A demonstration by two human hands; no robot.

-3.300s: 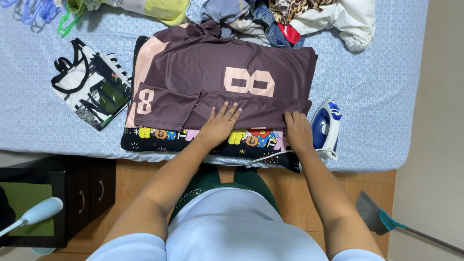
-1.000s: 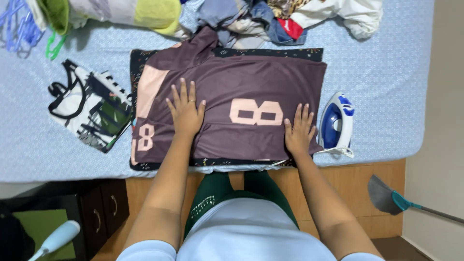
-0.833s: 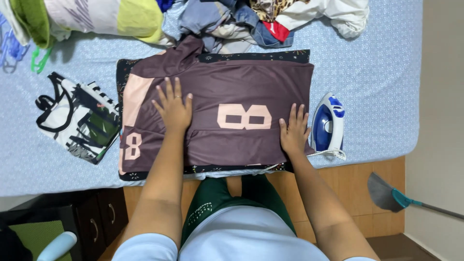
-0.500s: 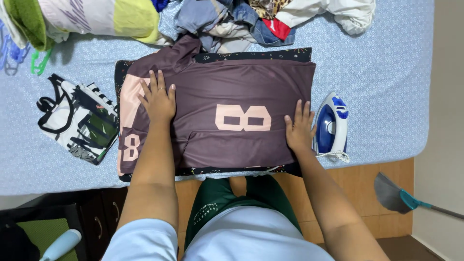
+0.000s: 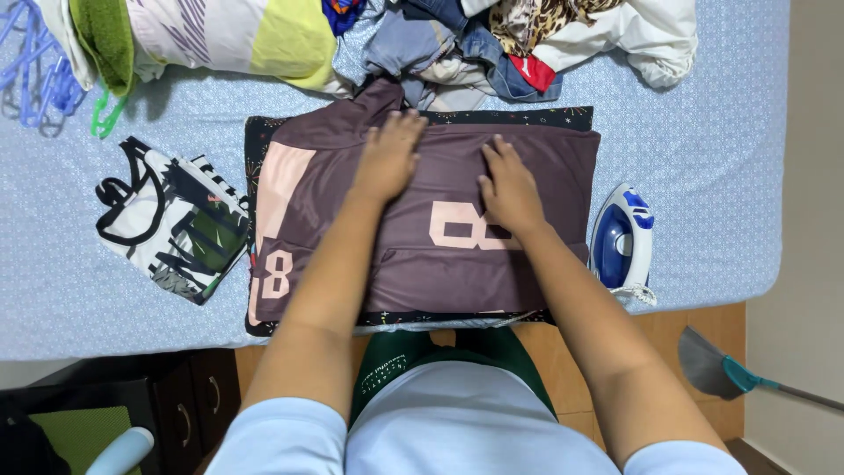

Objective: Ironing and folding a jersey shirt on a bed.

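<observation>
Brown jersey (image 5: 422, 229) fabric lies flat under both open palms, no grip closed: left hand (image 5: 387, 158) near the collar, right hand (image 5: 510, 189) just above the pale figure. Its long axis runs left-right across the bed (image 5: 721, 132). Earlier the 2 hands sat wider apart, nearer its lower edge.

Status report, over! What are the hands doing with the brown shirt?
Left hand, right hand: flat, open on brown jersey. Jersey spread on bed. Iron beside right hand.
</observation>
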